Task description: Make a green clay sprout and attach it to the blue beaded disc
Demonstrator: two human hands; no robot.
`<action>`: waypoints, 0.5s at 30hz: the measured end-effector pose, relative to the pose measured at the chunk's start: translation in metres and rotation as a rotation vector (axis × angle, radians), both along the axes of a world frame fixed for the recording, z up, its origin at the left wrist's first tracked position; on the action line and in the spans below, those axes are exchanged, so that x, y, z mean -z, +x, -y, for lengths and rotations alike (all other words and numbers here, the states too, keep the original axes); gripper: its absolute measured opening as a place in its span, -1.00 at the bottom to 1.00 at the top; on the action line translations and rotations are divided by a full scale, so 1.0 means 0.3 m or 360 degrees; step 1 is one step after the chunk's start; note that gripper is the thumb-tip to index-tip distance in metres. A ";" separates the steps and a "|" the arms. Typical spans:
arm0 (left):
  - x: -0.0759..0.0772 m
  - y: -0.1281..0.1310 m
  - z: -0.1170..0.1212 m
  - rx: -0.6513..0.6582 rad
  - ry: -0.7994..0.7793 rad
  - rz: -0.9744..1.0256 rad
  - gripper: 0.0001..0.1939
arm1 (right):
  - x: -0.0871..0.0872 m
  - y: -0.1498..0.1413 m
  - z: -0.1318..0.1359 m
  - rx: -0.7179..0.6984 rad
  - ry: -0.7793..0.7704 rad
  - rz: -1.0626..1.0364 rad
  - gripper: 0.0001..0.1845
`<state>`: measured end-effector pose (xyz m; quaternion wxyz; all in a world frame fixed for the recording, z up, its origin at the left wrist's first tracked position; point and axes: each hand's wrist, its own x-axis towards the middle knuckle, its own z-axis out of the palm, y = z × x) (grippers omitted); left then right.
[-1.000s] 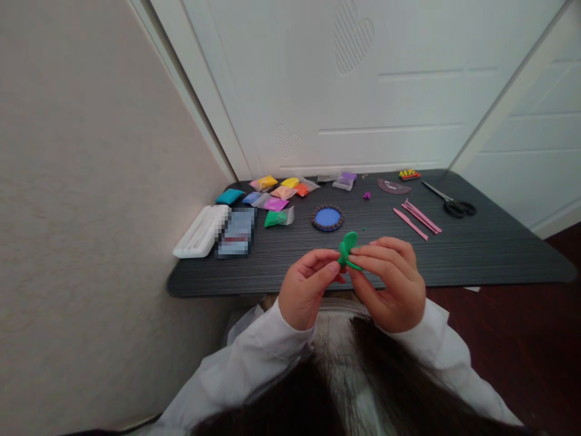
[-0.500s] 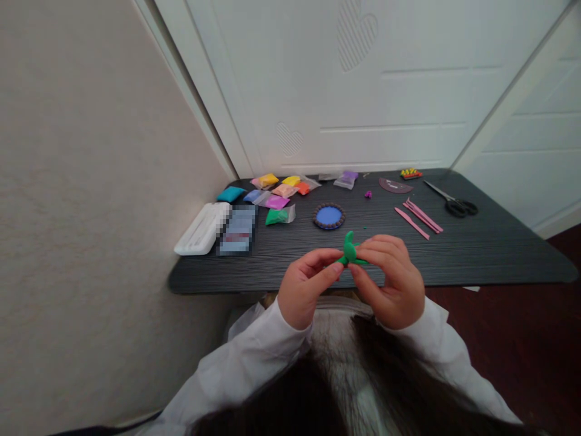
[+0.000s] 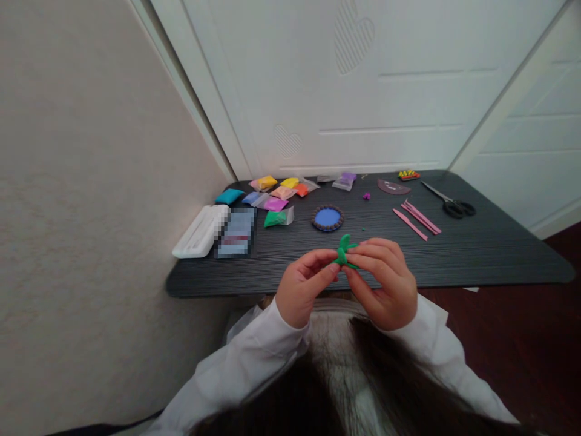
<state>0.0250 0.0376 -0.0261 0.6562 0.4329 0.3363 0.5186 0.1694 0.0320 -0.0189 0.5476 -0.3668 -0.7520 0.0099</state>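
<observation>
Between my two hands, above the table's front edge, is a green clay piece (image 3: 344,249) with several leaf-like lobes, one of them pointing up. My left hand (image 3: 302,284) pinches its left side between thumb and fingers. From the right, my right hand (image 3: 385,281) grips it with thumb and fingertips, which cover part of the lobes. Beyond the hands lies a blue disc (image 3: 327,217) ringed with small dark brown balls. A tiny green bit (image 3: 363,229) rests on the table near the right fingers.
On the dark table (image 3: 254,275), several clay packets (image 3: 276,204) lie at back left, near a white case (image 3: 202,231) and a blurred flat item (image 3: 236,232). Pink tools (image 3: 421,217), black-handled scissors (image 3: 454,208), a purple lump (image 3: 367,196) and a dark curved plate (image 3: 393,187) lie to the right.
The green clay piece has turned slightly in my fingers, so its lobes show at a different angle. My right hand has shifted a little to the left.
</observation>
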 end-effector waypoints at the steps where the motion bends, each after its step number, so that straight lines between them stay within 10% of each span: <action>1: 0.000 -0.003 -0.001 0.0017 0.0004 -0.0010 -0.82 | 0.003 -0.001 -0.002 -0.0026 -0.0028 -0.0041 -0.67; 10: -0.004 -0.008 -0.002 -0.0016 -0.0051 -0.0068 -0.84 | 0.050 0.001 -0.029 -0.0248 -0.0676 -0.0774 -0.83; 15: 0.002 -0.008 -0.003 -0.0020 -0.0091 -0.0011 -0.83 | 0.049 0.000 -0.024 -0.0249 -0.0585 -0.0719 -0.84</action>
